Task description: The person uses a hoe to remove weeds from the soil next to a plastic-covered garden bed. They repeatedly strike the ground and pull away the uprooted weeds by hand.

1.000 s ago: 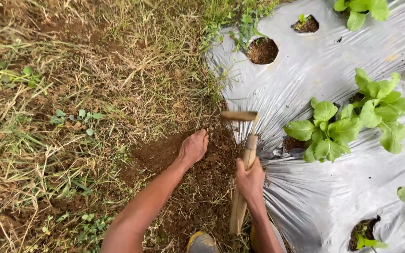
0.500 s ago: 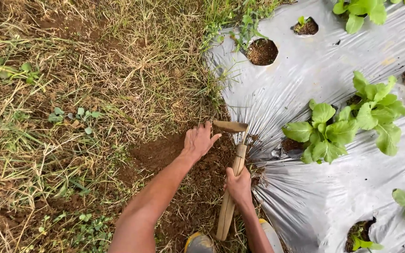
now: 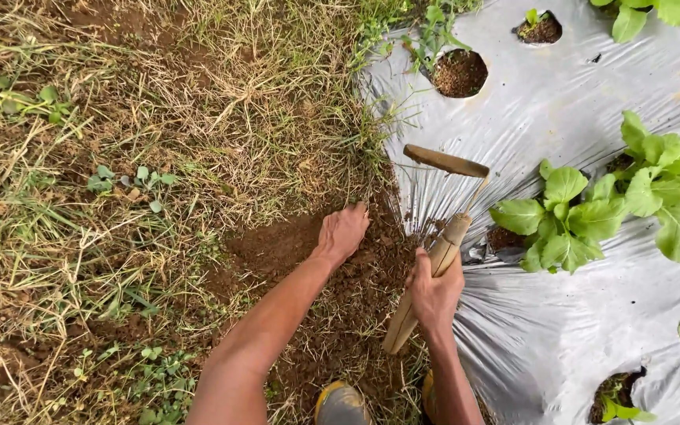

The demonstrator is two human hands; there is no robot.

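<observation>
My right hand grips the wooden handle of a small hand hoe; its rusty blade hangs just above the edge of the silver plastic mulch sheet. My left hand is closed on a tuft of dry grass at the rim of a bare patch of brown soil. The two hands are a short way apart, with loose soil between them. A leafy green seedling grows from a hole in the sheet just right of the hoe.
Dry and green grass covers the ground to the left. More planting holes and green plants dot the sheet. My boot toes show at the bottom edge.
My left hand has reached forward and closed on the grass at the soil's edge. The hoe has stayed raised over the sheet's edge in my right hand.
</observation>
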